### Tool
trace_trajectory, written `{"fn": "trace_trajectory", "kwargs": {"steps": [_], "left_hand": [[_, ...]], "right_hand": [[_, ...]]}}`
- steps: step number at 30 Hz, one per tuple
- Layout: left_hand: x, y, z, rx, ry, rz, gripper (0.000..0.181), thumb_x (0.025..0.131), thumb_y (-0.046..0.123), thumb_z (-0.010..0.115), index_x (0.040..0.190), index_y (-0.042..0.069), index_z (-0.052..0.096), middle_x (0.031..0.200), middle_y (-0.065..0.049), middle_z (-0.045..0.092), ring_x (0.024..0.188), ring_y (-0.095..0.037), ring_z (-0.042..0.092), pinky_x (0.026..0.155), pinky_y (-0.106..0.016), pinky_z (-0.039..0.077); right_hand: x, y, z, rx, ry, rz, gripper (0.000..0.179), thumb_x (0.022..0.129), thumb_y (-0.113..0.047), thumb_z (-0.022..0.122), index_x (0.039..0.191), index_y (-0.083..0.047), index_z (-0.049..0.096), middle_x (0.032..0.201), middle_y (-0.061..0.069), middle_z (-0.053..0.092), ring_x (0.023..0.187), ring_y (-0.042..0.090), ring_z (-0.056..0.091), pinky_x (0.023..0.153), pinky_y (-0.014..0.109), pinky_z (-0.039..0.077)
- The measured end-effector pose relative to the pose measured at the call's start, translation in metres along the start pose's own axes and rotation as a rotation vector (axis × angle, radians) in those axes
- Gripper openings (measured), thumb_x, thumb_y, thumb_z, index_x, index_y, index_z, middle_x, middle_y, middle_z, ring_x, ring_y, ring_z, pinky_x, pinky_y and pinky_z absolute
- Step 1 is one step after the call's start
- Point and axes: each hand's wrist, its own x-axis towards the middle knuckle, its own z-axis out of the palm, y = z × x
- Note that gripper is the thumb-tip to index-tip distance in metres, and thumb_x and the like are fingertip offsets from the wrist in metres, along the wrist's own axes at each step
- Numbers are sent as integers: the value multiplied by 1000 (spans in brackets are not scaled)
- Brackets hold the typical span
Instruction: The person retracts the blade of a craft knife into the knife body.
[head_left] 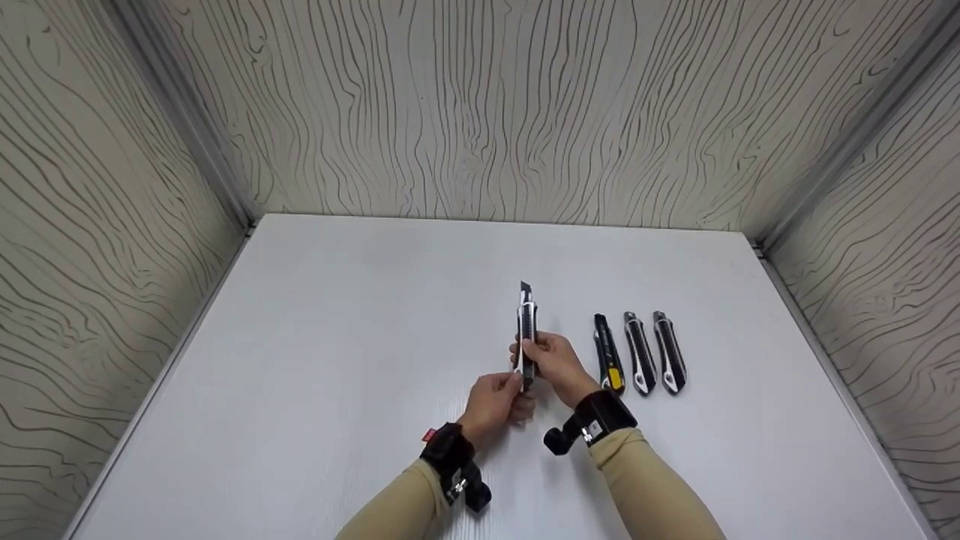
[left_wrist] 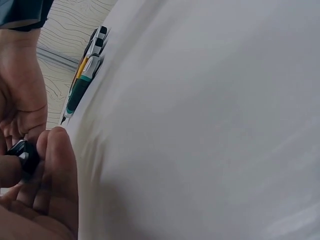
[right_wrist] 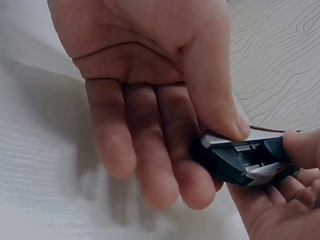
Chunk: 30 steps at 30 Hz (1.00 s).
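A silver and black utility knife [head_left: 527,319] is held upright above the tabletop in the head view, a length of blade [head_left: 526,289] showing at its top. My right hand [head_left: 559,361] grips the handle, its thumb on the front of the body. Below it, my left hand [head_left: 491,405] pinches the knife's bottom end between thumb and fingers. In the right wrist view the dark end of the utility knife [right_wrist: 225,162] lies under the left thumb [right_wrist: 225,115], with the right hand [right_wrist: 275,210] at lower right. In the left wrist view fingers mostly hide the knife.
To the right on the white table [head_left: 337,315] lie a black utility knife with a yellow end [head_left: 609,356] and two silver and dark utility knives [head_left: 640,354] in a row. Wood-grain walls [head_left: 480,112] stand behind and at both sides.
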Motion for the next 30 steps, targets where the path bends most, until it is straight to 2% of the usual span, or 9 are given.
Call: {"fn": "trace_trajectory", "kwargs": {"steps": [4, 9, 12, 16, 19, 23, 26, 30], "left_hand": [[0, 0, -1, -9, -7, -4, 40, 104, 20, 44, 100, -15, 64, 78, -21, 71, 57, -13, 61, 53, -31, 57], [-2, -2, -2, -66, -26, -28, 41, 104, 24, 45, 111, -13, 61, 89, -23, 72, 66, -16, 68, 61, -34, 61], [-1, -4, -3, -116, -48, -42, 41, 104, 25, 47, 111, -14, 60, 84, -15, 70, 67, -15, 66, 61, -30, 59], [1, -6, -2, -162, -67, -18, 40, 103, 20, 49, 106, -19, 60, 76, -7, 64, 65, -13, 61, 58, -23, 53], [1, -6, -2, -156, -59, 14, 38, 103, 17, 49, 107, -19, 58, 79, -8, 66, 66, -11, 61, 58, -21, 53], [0, -8, -2, -122, -48, 32, 36, 103, 16, 48, 110, -17, 58, 89, -16, 71, 69, -10, 64, 62, -22, 56], [0, -9, -1, -102, -44, 31, 35, 103, 17, 48, 111, -16, 59, 96, -23, 72, 73, -11, 67, 67, -26, 60], [0, -7, 1, -85, -40, 16, 34, 103, 18, 48, 111, -13, 60, 95, -21, 73, 74, -11, 69, 69, -30, 61]], "right_hand": [[1, 0, 0, -10, -12, 1, 32, 101, -10, 50, 125, 11, 53, 101, 9, 70, 86, 13, 66, 77, 24, 55], [2, -1, 0, -13, -19, 4, 32, 101, -9, 48, 126, 11, 52, 102, 10, 69, 86, 13, 66, 76, 25, 55], [2, -2, 1, 10, -2, 6, 31, 101, -9, 48, 126, 9, 53, 104, 11, 69, 87, 13, 66, 78, 26, 56], [2, -1, 2, 33, 15, -11, 32, 101, -10, 50, 127, 7, 54, 110, 14, 69, 91, 14, 67, 81, 27, 56], [2, 1, 1, 39, 8, -11, 33, 101, -13, 50, 129, 6, 54, 113, 15, 69, 94, 14, 67, 83, 26, 56], [2, 2, -2, 55, 24, 21, 34, 102, -18, 50, 127, 5, 56, 111, 13, 70, 94, 14, 68, 82, 27, 57], [1, 2, -2, 58, 48, 41, 33, 102, -21, 51, 123, 4, 59, 108, 11, 71, 92, 14, 69, 83, 28, 57], [0, 0, -2, 54, 60, 38, 32, 101, -20, 52, 121, 3, 60, 107, 11, 72, 91, 15, 69, 85, 29, 58]]}}
